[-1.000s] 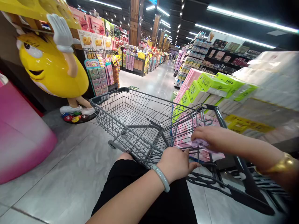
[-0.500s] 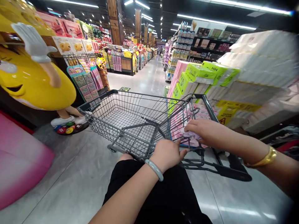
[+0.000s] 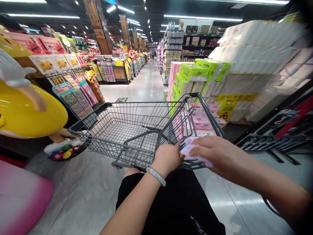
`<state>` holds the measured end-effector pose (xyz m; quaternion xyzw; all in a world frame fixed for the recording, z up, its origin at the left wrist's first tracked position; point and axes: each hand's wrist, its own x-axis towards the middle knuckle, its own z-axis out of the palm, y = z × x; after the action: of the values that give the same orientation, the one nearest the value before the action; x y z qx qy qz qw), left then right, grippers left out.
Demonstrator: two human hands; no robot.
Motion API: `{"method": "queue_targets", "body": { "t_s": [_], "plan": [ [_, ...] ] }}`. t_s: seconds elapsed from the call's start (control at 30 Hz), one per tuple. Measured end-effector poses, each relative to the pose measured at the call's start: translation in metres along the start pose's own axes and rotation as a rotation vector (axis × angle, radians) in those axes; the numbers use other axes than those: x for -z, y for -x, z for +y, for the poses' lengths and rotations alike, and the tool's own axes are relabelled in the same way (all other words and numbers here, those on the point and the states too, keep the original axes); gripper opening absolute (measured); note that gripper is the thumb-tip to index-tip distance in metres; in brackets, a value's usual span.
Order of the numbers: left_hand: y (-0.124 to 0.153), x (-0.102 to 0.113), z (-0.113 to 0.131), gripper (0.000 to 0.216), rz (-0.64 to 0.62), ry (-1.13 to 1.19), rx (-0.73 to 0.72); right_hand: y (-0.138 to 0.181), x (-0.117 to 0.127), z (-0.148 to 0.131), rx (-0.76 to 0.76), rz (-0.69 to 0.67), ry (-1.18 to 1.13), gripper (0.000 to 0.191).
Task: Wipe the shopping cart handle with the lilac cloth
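Note:
A grey wire shopping cart stands sideways before me, its basket to the left and its handle to the right. My left hand, with a pale bangle at the wrist, is closed on the cart's near side rail. A light purple cloth is bunched under the fingers of my right hand. That cloth lies against the cart's near frame, just right of my left hand. My right palm hides part of it and of the rail beneath.
Green packs and pink packs are stacked behind the cart, by a yellow caution sign. A yellow mascot figure stands left, with a pink-and-white object nearer. The aisle floor runs away between shelves.
My right hand has moved left and nearer along the cart frame with the cloth, which shows more now. My left hand stays on the rail. The view has turned somewhat right.

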<state>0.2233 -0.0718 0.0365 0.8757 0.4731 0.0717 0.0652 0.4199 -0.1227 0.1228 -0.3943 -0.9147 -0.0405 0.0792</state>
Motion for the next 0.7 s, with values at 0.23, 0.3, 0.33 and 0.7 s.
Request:
{"method": "queue_targets", "body": {
  "t_s": [0.23, 0.3, 0.33, 0.7],
  "plan": [
    [-0.008, 0.001, 0.003, 0.048, -0.030, -0.026, 0.002, 0.028, -0.010, -0.035, -0.058, 0.148, 0.209, 0.036],
    [-0.009, 0.002, 0.003, 0.050, -0.052, -0.029, 0.010, 0.038, -0.027, -0.043, -0.103, 0.276, 0.222, 0.036],
    [-0.010, 0.003, 0.003, 0.051, -0.065, -0.028, 0.015, 0.043, -0.039, -0.049, -0.133, 0.354, 0.218, 0.036],
    [-0.020, -0.001, 0.007, 0.061, -0.028, -0.041, 0.062, 0.058, -0.088, -0.061, -0.252, 0.996, -0.024, 0.027]
  ]
}}
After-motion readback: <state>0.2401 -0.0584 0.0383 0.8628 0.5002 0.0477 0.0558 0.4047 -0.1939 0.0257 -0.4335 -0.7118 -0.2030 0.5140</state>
